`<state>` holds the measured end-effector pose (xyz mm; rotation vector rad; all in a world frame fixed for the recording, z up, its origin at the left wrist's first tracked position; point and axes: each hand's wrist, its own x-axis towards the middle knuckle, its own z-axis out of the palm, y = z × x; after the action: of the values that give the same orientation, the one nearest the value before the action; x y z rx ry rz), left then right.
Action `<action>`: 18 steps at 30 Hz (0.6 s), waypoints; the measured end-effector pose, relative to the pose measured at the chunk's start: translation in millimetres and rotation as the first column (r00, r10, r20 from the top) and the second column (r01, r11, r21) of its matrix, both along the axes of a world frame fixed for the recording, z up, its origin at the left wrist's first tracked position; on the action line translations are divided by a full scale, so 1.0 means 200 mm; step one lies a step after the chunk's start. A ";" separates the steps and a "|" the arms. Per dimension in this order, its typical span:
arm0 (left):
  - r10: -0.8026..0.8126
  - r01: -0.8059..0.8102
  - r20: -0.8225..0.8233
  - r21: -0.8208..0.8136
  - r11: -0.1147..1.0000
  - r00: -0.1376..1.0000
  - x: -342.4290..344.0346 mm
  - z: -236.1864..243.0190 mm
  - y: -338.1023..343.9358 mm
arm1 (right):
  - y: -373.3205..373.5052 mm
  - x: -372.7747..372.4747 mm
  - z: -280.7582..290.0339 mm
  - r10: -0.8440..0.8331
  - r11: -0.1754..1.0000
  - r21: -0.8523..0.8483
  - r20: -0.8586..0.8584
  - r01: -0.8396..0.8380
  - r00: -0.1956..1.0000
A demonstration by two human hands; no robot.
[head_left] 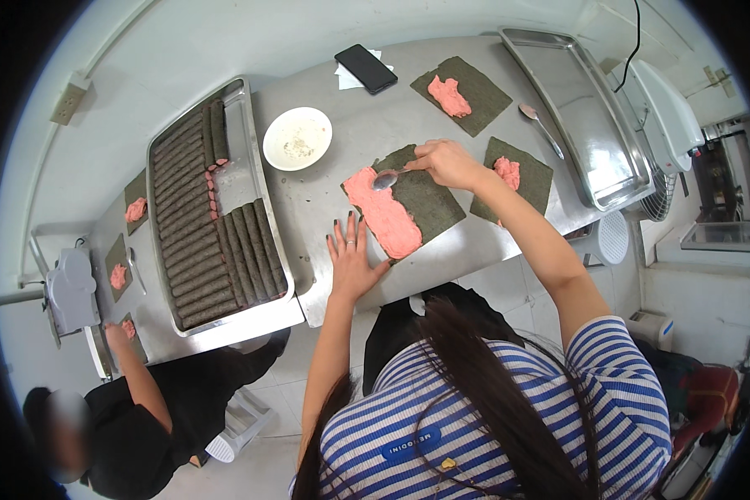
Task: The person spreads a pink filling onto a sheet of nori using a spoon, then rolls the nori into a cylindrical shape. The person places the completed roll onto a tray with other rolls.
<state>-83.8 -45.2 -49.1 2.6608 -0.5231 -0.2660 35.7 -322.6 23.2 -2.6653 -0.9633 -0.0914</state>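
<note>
In front of me lies a dark green seaweed sheet (438,208), its left part covered by a long layer of pink paste (386,221). My right hand (447,164) grips a metal spoon (385,180), whose bowl rests on the upper part of that paste. Fingers spread, my left hand (355,265) lies at the near left edge of the sheet, thumb touching or close to its lower corner. To the right is a second seaweed sheet (532,179) with a pink lump (507,172) on it. Farther back, a third sheet (485,98) carries another pink lump (449,97).
On the left, a metal tray (280,267) holds rows of seaweed rolls. Behind my left hand stands a white bowl (297,139); a phone (367,68) lies at the back. An unused spoon (542,132) and metal tray (558,92) are right. A co-worker (142,417) works at far left.
</note>
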 end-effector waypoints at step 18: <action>0.010 -0.010 0.025 -0.002 1.000 1.000 -0.01 -0.01 0.01 | -0.01 -0.33 0.04 -0.127 0.991 -0.086 -0.329 0.104 0.936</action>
<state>-86.0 -43.1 -51.2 2.6672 -0.5171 -0.2294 -31.1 -325.0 31.1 -2.6759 -0.7108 0.3639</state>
